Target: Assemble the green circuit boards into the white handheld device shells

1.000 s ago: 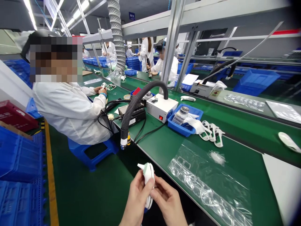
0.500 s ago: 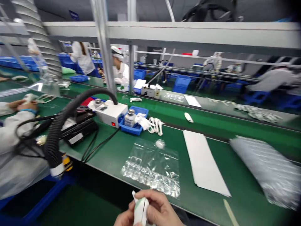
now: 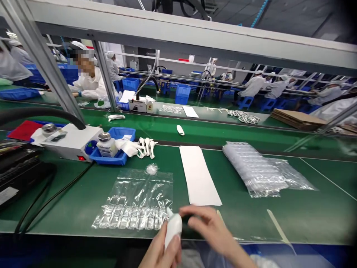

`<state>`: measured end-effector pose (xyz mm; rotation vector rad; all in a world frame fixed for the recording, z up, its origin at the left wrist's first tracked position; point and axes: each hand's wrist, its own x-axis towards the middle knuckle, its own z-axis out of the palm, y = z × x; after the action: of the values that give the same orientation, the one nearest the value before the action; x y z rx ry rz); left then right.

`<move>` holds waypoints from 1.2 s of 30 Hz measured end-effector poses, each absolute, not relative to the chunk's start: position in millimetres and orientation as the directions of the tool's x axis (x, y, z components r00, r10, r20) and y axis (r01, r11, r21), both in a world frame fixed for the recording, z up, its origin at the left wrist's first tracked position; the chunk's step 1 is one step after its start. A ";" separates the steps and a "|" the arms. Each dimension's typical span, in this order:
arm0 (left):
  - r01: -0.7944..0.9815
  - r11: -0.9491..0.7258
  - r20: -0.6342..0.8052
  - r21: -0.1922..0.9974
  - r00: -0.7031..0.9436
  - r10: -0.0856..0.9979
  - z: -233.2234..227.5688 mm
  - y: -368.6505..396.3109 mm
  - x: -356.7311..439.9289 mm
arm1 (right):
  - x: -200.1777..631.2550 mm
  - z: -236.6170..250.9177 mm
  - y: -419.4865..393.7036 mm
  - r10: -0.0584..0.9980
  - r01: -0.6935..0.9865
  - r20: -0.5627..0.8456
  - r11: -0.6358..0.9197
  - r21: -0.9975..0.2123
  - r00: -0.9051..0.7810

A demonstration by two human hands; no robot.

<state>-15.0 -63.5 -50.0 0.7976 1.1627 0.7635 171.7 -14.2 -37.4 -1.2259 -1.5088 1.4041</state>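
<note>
Head view: we observe the left hand (image 3: 160, 251) closed around a white handheld device (image 3: 173, 227), narrow tip up, in front of the desk (image 3: 240, 223). The right hand (image 3: 210, 227) has thumb and fingers parted, its index fingertip just beside the device; contact we cannot tell. On the desk we record a clear plastic sheet (image 3: 131, 217) just beyond the device, white paper (image 3: 199, 175) to its right, and, farther left, a blue tray (image 3: 111, 160) holding a metal-capped bottle (image 3: 106, 147).
</note>
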 end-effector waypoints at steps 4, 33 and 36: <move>-0.192 0.490 -0.423 0.850 0.304 0.854 -27.8 -22.7 20.7 | 259.9 -48.4 41.9 0.979 0.527 0.169 0.203 -0.825 -0.114; -0.387 0.538 -0.455 0.749 0.289 0.842 -24.5 7.1 55.0 | 175.4 7.3 6.3 0.956 0.301 0.152 0.226 -0.926 -0.249; -0.418 0.539 -0.475 0.731 0.254 0.842 -27.0 2.3 49.3 | 166.2 0.5 8.6 0.958 0.345 0.145 0.227 -0.911 -0.247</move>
<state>49.3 2.3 -27.0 0.5184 0.9726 0.9100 166.2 8.6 0.5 -1.2174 -1.7374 1.0139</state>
